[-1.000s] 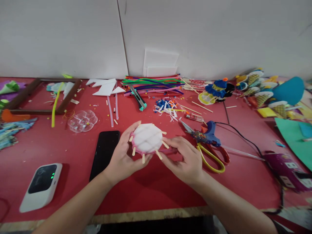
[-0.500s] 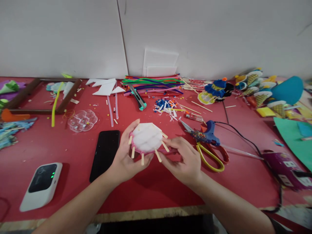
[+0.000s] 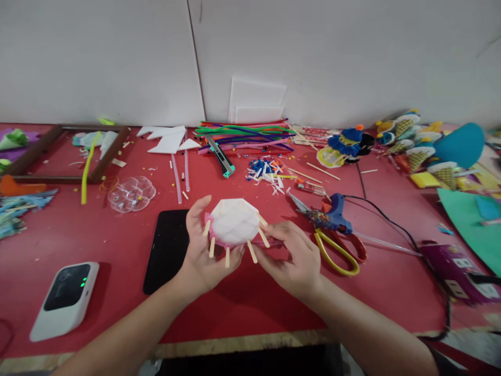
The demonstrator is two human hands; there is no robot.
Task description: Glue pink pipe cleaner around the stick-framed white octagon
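Observation:
Above the red table I hold a white foam disc (image 3: pixel 235 222) with wooden sticks around its edge and a pink pipe cleaner (image 3: pixel 222 242) wound between them. My left hand (image 3: pixel 207 256) cups the disc from the left, thumb under its near edge, the index finger lifted off the rim. At the right side, my right hand (image 3: pixel 295 256) pinches the pipe cleaner's loose end near the sticks. Left of my hands lies a black phone (image 3: pixel 166 253). To the right are yellow-and-red scissors (image 3: pixel 338 256) and a blue glue gun (image 3: pixel 338 214).
Behind are a box cutter (image 3: pixel 221 156), a bundle of coloured pipe cleaners (image 3: pixel 246 133) and small scraps (image 3: pixel 268 169). A white device (image 3: pixel 66 300) and a clear flower-shaped palette (image 3: pixel 132 194) stand left. Paper crafts (image 3: pixel 426 146) and the glue gun's cord (image 3: pixel 403 230) are at right.
My left index finger has lifted away from the disc's rim. The disc has shifted very slightly left; the right hand still pinches the pipe cleaner.

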